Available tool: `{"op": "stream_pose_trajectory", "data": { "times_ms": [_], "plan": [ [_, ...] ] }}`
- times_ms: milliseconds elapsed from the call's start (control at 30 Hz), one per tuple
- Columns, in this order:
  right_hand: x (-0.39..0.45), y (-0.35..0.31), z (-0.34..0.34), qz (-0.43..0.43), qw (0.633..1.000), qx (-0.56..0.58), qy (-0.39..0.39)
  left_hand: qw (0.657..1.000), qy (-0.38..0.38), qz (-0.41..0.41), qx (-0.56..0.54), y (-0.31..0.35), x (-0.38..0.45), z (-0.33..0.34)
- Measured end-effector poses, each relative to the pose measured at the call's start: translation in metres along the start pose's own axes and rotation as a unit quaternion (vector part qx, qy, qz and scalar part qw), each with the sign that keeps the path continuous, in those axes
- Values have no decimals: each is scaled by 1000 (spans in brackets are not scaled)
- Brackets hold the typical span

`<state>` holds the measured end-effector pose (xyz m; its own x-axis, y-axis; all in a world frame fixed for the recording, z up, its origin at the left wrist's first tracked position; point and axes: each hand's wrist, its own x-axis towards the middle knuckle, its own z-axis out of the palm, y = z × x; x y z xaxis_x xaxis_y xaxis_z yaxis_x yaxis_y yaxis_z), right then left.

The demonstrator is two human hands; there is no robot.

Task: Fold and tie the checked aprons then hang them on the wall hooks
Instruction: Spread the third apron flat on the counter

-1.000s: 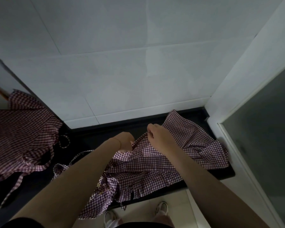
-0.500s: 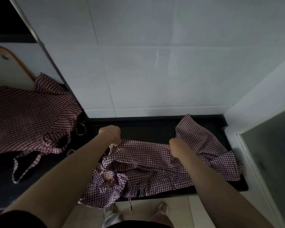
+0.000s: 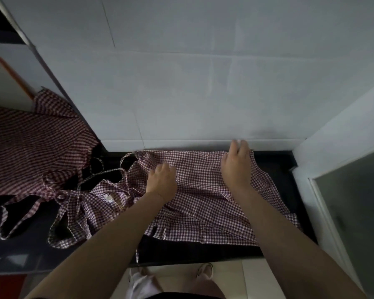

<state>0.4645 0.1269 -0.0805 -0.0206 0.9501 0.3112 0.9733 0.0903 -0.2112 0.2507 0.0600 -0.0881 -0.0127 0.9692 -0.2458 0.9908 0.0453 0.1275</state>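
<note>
Both hands, left hand (image 3: 161,182) and right hand (image 3: 235,167), press flat, released, on a spread apron (image 3: 203,190) (folding barely begun); second apron (image 3: 30,147) waits untouched.

Left grip (image 3: 161,180) and right grip (image 3: 235,166) flat, outstretched

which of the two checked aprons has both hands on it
The checked apron spread on the right, along the wall. The left hand and the right hand rest on it; the apron at the far left is untouched.
</note>
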Motion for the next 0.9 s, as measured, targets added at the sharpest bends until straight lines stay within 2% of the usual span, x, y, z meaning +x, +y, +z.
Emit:
{"op": "stream_pose_trajectory", "data": {
  "times_ms": [33, 100, 133, 200, 267, 333, 400, 500, 567, 633, 700, 767, 833, 900],
  "plan": [
    [1, 4, 0, -15, 1000, -10, -6, 998, -66, 12, 4, 8, 1, 12],
    [-3, 11, 0, -23, 997, -17, -74, 984, -177, -4, -3, 13, -1, 33],
    [-9, 21, 3, -10, 990, -21, -141, 976, -218, -19, -8, 17, 0, 44],
    [-25, 44, 13, 42, 964, -24, -263, 967, -250, -37, -7, 18, -2, 56],
    [-43, 72, 21, 104, 937, -12, -332, 973, -219, -55, -49, 21, -6, 62],
    [-57, 96, 26, 151, 924, 14, -352, 979, -155, -84, -103, 22, -12, 65],
    [-64, 114, 26, 158, 921, -11, -355, 981, -114, -121, -101, 23, -18, 69],
    [-57, 132, 19, 176, 922, -93, -332, 975, -113, -186, -54, 34, -20, 66],
    [-46, 138, 16, 153, 929, -126, -312, 979, -75, -190, -22, 48, -13, 63],
    [-39, 138, 21, 92, 939, -104, -316, 987, -45, -155, -25, 56, -6, 64],
    [-37, 139, 29, 58, 926, -38, -371, 987, -75, -129, -54, 60, 2, 67],
    [-33, 147, 38, 56, 909, -20, -412, 982, -115, -132, -75, 59, 12, 69],
    [-26, 157, 44, 50, 910, -43, -409, 980, -126, -130, -81, 54, 23, 66],
    [-19, 160, 47, 41, 926, -78, -368, 981, -129, -116, -91, 47, 33, 63]
  ]
}}
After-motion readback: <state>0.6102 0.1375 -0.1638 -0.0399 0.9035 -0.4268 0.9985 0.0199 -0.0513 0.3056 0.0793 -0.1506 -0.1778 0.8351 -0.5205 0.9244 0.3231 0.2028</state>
